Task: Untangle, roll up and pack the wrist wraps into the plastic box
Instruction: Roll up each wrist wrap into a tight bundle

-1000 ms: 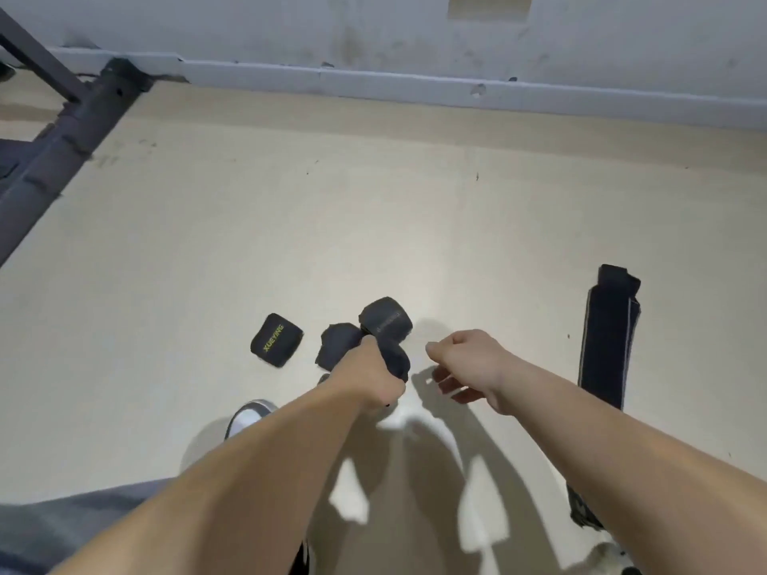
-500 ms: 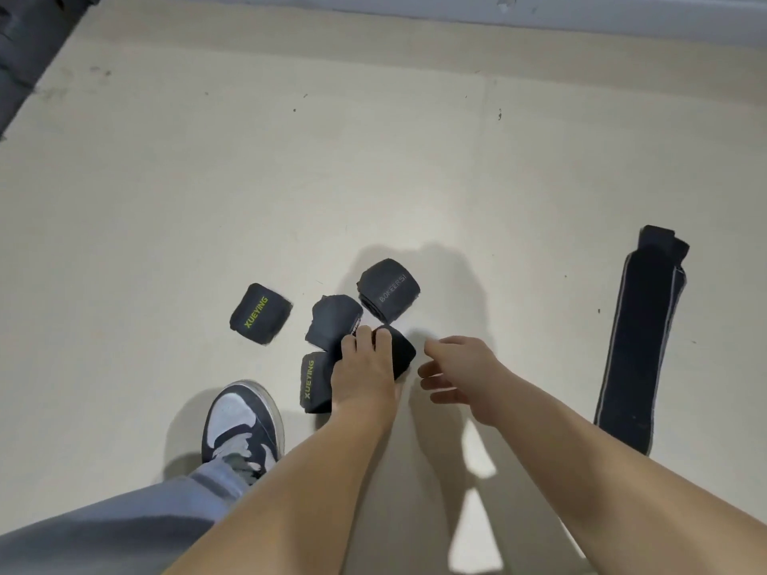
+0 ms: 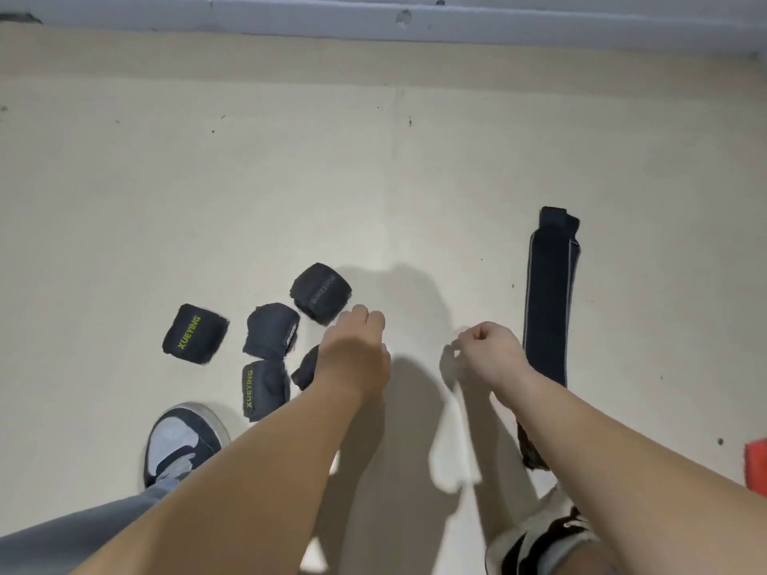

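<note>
The left hand [image 3: 357,350], loosely curled and empty, has lifted off the small roll [image 3: 305,367] it just set among four other rolled wraps [image 3: 321,292] on the floor [image 3: 373,180], while the right hand [image 3: 489,350], an empty fist, hovers beside the flat unrolled wrap [image 3: 550,300], likely next.

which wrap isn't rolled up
The long black wrap lying flat by the right hand; the others, at the left, are rolled bundles.
</note>
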